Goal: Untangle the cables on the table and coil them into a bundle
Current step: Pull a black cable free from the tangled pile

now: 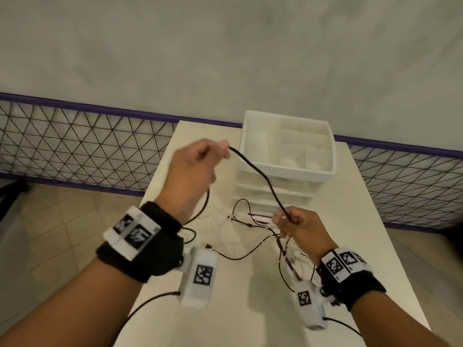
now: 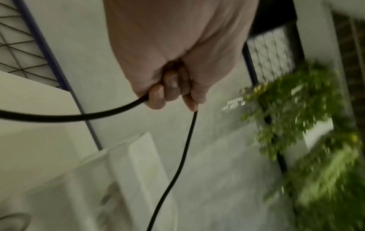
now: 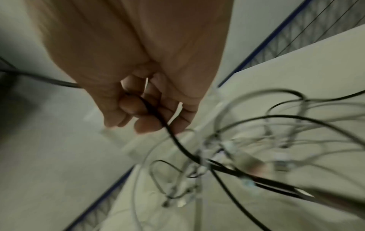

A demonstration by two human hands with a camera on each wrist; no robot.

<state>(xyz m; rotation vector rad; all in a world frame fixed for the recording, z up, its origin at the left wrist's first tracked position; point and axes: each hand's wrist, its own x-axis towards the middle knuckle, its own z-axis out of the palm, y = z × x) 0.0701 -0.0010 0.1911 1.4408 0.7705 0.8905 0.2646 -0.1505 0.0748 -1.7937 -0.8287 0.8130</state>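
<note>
**Clerk:** Black, round-jacketed black cable, one item. It spans the air between both hands, above the table. The left hand, raised, has its fingers curled round the cable, which leaves the fist on both sides in the left wrist view. The right hand, lower, pinches the same cable, with a thin white strand also caught among its fingers.

**Checker:** And the rest of the lot?

**Clerk:** Tangle of thin black and white cables lies on the table below the hands, in front of a white drawer organiser. Loops overlap; ends cannot be traced.

**Checker:** Hazards?

**Clerk:** Likely three. Pulling the black cable taut may tighten a knot rather than free it. The caught white strand may drag the whole tangle up. A lifted tangle may snag the wrist-camera leads or slide off the table edge.
</note>
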